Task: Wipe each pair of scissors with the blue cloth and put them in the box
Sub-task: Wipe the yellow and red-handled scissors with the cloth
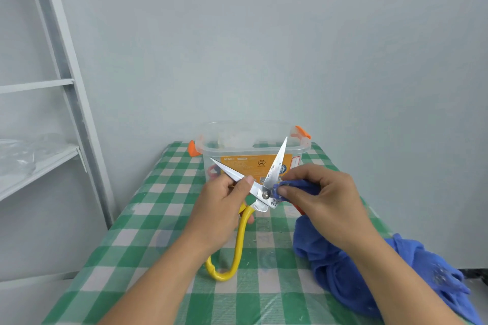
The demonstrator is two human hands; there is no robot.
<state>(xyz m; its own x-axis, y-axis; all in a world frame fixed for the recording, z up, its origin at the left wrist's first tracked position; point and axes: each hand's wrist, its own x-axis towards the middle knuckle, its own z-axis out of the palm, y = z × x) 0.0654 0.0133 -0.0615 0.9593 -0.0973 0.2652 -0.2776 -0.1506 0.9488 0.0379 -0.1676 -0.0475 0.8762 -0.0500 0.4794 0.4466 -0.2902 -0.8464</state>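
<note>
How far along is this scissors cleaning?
Done: a pink item, perhaps a finished pair, shows inside the clear box. In hand: the left hand holds the yellow-handled scissors open while the right hand presses the blue cloth near the pivot. Left: boxing this pair.

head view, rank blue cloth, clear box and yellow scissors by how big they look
1. blue cloth, clearly largest
2. clear box and yellow-handled scissors: unranked; the scissors look longer but thin and nearer the camera, the box bulkier behind them
</note>
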